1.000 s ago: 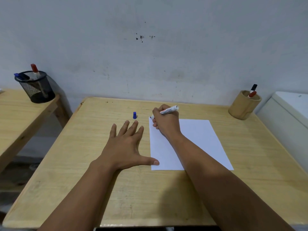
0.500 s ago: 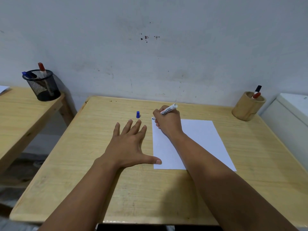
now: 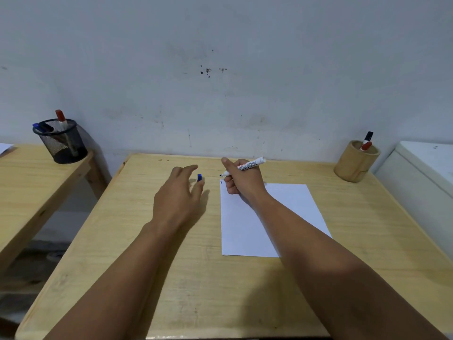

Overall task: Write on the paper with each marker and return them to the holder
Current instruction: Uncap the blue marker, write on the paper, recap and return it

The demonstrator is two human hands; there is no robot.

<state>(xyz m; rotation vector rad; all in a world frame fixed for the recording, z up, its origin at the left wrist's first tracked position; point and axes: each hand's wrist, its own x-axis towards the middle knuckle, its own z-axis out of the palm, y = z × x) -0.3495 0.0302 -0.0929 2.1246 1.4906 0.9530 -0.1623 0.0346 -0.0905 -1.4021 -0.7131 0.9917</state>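
Blue marker done writing, cap next
Right hand grips white-barrelled blue marker over far-left corner of white paper sheet; left hand, fingers open, beside small blue cap; bamboo holder far right w/ 2 markers left.

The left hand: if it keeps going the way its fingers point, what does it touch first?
Probably the blue cap. The left hand points up the table at it, fingers open, almost there. Exact depth is hard to judge.
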